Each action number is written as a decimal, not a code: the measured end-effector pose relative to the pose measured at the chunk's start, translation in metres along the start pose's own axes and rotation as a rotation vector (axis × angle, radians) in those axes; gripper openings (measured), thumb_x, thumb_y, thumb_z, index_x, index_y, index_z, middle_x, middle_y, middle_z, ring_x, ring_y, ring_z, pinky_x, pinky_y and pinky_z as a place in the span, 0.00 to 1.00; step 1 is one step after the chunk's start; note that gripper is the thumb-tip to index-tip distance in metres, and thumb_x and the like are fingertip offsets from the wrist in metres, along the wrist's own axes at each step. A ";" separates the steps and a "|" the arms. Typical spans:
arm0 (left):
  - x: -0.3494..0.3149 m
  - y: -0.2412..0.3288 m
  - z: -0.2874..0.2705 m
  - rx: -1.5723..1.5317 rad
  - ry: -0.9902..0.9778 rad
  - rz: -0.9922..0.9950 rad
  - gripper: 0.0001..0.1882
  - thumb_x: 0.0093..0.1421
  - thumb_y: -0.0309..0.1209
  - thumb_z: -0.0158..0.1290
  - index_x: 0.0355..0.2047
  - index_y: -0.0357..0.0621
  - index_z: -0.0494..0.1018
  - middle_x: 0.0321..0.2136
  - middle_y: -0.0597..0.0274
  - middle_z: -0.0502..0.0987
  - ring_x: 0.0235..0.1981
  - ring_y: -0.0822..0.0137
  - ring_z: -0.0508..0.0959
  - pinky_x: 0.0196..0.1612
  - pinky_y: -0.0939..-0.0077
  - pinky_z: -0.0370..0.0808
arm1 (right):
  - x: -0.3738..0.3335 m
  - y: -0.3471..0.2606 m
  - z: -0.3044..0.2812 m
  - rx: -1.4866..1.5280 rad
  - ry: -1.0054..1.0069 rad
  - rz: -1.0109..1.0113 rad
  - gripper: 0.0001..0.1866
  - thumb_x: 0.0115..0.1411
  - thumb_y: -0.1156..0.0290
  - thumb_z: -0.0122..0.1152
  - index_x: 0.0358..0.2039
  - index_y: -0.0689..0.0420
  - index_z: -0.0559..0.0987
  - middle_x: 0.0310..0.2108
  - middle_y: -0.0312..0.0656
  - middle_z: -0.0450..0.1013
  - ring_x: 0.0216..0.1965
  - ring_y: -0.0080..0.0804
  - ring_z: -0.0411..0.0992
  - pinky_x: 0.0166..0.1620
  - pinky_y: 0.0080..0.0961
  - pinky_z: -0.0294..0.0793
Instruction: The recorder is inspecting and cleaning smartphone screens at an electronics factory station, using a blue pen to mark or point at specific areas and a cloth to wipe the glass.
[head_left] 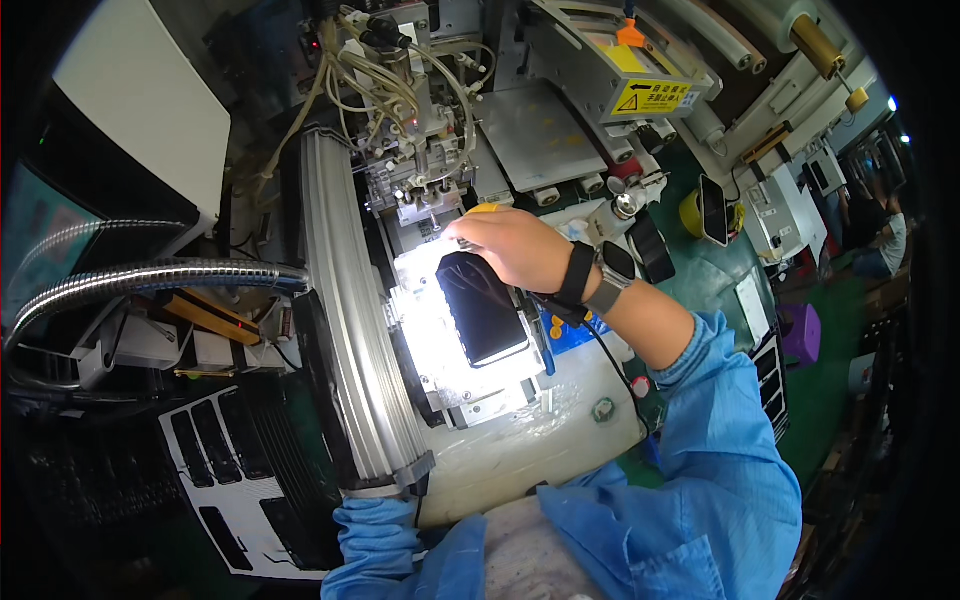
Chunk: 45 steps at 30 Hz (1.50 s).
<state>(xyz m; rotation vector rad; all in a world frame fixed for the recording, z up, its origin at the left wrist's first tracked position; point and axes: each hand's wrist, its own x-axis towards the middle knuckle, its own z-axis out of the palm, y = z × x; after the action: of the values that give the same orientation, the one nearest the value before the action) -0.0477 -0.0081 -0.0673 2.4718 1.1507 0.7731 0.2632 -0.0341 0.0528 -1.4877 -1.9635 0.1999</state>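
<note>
My right hand (515, 250) is closed over the top end of a dark, glossy phone-sized screen panel (482, 310). Its fingertips are bent down, and I cannot make out what they grip. A bit of yellow (484, 208) shows at the fingers. The panel lies on a brightly lit metal fixture (425, 330), below the machine's head of tubes and small cylinders (425, 150). On the right wrist are a watch (618, 262) and a black strap (577, 272) with a cable. Of my left arm only the blue sleeve (372, 540) shows, and the hand is hidden past a ribbed silver cover (350, 300).
A flexible metal conduit (160, 275) arches in from the left. A white rack (225, 480) holds dark panels at lower left. To the right are another dark panel (652, 250), a phone (712, 208) and a purple stool (800, 333). Other people (885, 240) are far right.
</note>
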 end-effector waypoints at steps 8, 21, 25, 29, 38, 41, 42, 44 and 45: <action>0.000 -0.005 -0.001 0.031 0.004 0.004 0.23 0.55 0.22 0.56 0.53 0.35 0.74 0.61 0.48 0.69 0.64 0.46 0.65 0.67 0.53 0.57 | -0.075 -0.074 -0.010 -0.037 -0.195 -0.074 0.17 0.58 0.76 0.56 0.49 0.60 0.74 0.47 0.46 0.76 0.50 0.46 0.74 0.53 0.38 0.73; -0.010 -0.006 0.019 0.050 0.122 -0.038 0.22 0.56 0.23 0.55 0.53 0.34 0.73 0.61 0.47 0.69 0.65 0.47 0.65 0.67 0.55 0.56 | -0.033 -0.024 -0.010 -0.120 0.030 0.075 0.18 0.53 0.80 0.56 0.47 0.60 0.76 0.35 0.48 0.76 0.41 0.48 0.75 0.44 0.41 0.74; 0.000 -0.004 0.001 0.008 -0.005 -0.003 0.22 0.55 0.22 0.54 0.52 0.34 0.73 0.61 0.47 0.69 0.64 0.46 0.65 0.67 0.54 0.57 | -0.085 -0.073 -0.016 -0.095 -0.131 0.050 0.20 0.53 0.81 0.56 0.48 0.59 0.75 0.41 0.44 0.76 0.43 0.45 0.75 0.43 0.39 0.76; 0.000 -0.006 -0.002 0.031 0.009 -0.002 0.23 0.54 0.21 0.55 0.52 0.34 0.74 0.61 0.48 0.69 0.64 0.46 0.65 0.67 0.54 0.57 | -0.093 -0.090 -0.029 -0.046 -0.232 -0.016 0.22 0.54 0.80 0.56 0.52 0.59 0.75 0.48 0.46 0.76 0.44 0.47 0.76 0.46 0.38 0.77; 0.001 -0.001 0.003 0.012 0.009 0.007 0.24 0.53 0.20 0.56 0.52 0.35 0.74 0.61 0.49 0.70 0.64 0.47 0.65 0.67 0.55 0.58 | 0.000 -0.008 -0.011 -0.054 0.015 0.073 0.11 0.58 0.79 0.58 0.42 0.61 0.77 0.39 0.48 0.78 0.43 0.50 0.76 0.48 0.40 0.74; -0.001 -0.001 0.000 0.007 0.003 0.005 0.24 0.53 0.20 0.56 0.52 0.35 0.74 0.61 0.49 0.70 0.64 0.47 0.65 0.67 0.54 0.57 | 0.007 -0.009 -0.001 -0.062 -0.027 0.085 0.11 0.57 0.80 0.56 0.42 0.61 0.77 0.39 0.48 0.78 0.43 0.49 0.75 0.48 0.40 0.74; -0.001 -0.002 0.000 0.007 0.003 0.010 0.23 0.54 0.20 0.56 0.53 0.35 0.74 0.61 0.49 0.70 0.64 0.47 0.65 0.67 0.54 0.57 | 0.007 -0.010 0.000 -0.094 -0.025 0.073 0.12 0.56 0.81 0.56 0.42 0.61 0.77 0.39 0.47 0.78 0.44 0.49 0.75 0.48 0.40 0.74; -0.001 -0.002 -0.001 0.015 0.000 0.008 0.23 0.54 0.20 0.56 0.53 0.35 0.74 0.61 0.49 0.70 0.64 0.47 0.65 0.67 0.54 0.57 | 0.005 -0.010 0.003 -0.127 -0.023 0.066 0.13 0.55 0.82 0.55 0.42 0.61 0.77 0.39 0.47 0.77 0.44 0.49 0.75 0.48 0.40 0.74; 0.000 -0.002 -0.002 0.022 0.001 0.005 0.23 0.54 0.20 0.56 0.53 0.35 0.74 0.61 0.49 0.69 0.64 0.47 0.65 0.67 0.54 0.57 | 0.003 -0.010 0.004 -0.142 -0.012 0.049 0.14 0.54 0.82 0.55 0.42 0.62 0.77 0.39 0.47 0.77 0.44 0.48 0.75 0.49 0.39 0.74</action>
<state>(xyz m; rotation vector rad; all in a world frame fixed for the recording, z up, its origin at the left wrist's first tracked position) -0.0503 -0.0068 -0.0671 2.4941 1.1595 0.7667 0.2522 -0.0335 0.0561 -1.6293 -1.9876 0.0916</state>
